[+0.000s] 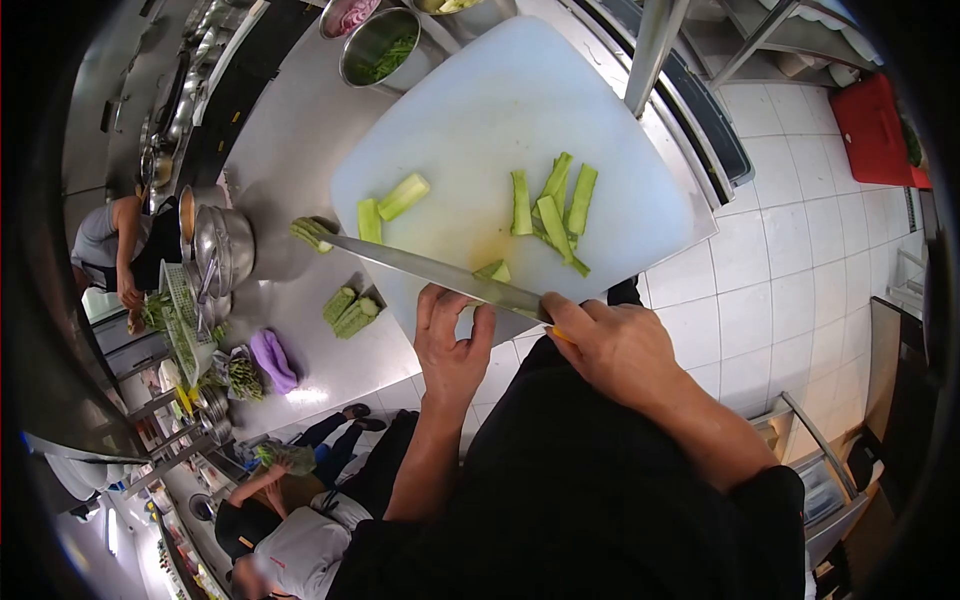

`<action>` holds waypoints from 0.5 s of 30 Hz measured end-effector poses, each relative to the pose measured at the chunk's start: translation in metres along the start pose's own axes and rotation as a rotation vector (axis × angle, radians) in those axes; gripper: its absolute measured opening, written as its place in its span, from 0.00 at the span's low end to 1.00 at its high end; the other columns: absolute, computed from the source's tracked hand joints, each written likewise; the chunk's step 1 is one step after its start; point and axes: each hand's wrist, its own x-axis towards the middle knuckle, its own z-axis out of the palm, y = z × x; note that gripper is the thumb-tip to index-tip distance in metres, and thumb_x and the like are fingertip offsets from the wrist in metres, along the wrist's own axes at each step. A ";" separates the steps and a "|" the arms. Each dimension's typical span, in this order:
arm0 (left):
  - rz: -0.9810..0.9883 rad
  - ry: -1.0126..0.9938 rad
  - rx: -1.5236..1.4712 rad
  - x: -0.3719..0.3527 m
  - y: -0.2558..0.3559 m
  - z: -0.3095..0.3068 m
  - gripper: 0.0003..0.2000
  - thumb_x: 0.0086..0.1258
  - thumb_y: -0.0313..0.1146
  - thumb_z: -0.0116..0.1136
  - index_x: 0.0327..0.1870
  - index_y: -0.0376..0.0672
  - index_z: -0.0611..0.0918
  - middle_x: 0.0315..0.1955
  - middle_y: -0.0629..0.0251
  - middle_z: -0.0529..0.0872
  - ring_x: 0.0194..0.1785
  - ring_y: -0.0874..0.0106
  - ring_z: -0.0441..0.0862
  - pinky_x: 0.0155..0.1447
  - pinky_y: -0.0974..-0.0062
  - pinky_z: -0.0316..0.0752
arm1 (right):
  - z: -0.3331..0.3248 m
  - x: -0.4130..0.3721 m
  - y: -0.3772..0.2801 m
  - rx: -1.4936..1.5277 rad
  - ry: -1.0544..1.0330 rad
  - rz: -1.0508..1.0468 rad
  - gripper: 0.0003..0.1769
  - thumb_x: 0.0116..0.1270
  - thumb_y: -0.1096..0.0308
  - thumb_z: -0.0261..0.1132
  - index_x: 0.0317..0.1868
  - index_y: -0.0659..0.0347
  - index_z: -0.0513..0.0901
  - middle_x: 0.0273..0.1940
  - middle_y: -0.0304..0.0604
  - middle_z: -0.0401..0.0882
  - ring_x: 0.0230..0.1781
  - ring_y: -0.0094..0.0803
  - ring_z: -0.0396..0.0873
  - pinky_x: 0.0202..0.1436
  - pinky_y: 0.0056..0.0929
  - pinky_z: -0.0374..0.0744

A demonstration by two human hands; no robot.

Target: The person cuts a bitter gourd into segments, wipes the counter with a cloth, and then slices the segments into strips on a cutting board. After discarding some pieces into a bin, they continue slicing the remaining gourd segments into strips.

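While my right hand (pixel 618 350) gripped the knife (pixel 420 268), my left hand (pixel 448 350) curled beside it; whether grasping anything, I couldn't tell. A green piece (pixel 493 271) lay at six o'clock on the board (pixel 450 130). I seemed mid-slicing; the next cut likely needed that hand clear.

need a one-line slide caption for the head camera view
Long knife in the right hand, left hand near the blade, at a cutting board with green vegetable pieces.
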 end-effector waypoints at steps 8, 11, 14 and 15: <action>0.048 0.017 0.016 0.007 0.004 -0.002 0.16 0.62 0.18 0.72 0.50 0.43 0.84 0.52 0.56 0.86 0.54 0.58 0.85 0.54 0.63 0.82 | -0.033 -0.020 0.010 -0.067 -0.310 0.259 0.12 0.75 0.58 0.68 0.45 0.56 0.77 0.25 0.47 0.85 0.26 0.49 0.87 0.29 0.48 0.83; 0.060 0.002 -0.009 0.007 0.003 -0.002 0.16 0.63 0.18 0.71 0.50 0.43 0.84 0.53 0.55 0.86 0.53 0.57 0.86 0.54 0.63 0.83 | -0.049 -0.023 0.016 0.055 -0.345 0.361 0.13 0.75 0.56 0.68 0.47 0.56 0.78 0.24 0.48 0.85 0.27 0.48 0.87 0.30 0.49 0.83; 0.119 -0.021 0.004 0.009 0.006 -0.004 0.17 0.62 0.18 0.70 0.51 0.43 0.84 0.55 0.54 0.86 0.53 0.56 0.86 0.55 0.62 0.82 | -0.044 -0.022 0.014 0.042 -0.175 0.272 0.15 0.73 0.56 0.70 0.50 0.55 0.79 0.24 0.45 0.84 0.25 0.46 0.86 0.28 0.45 0.82; 0.147 -0.032 0.013 0.008 0.008 -0.003 0.17 0.62 0.17 0.70 0.51 0.43 0.84 0.55 0.53 0.86 0.53 0.55 0.86 0.56 0.61 0.82 | -0.043 -0.020 0.012 0.039 -0.135 0.203 0.16 0.73 0.56 0.71 0.51 0.55 0.80 0.24 0.44 0.83 0.24 0.45 0.86 0.27 0.44 0.82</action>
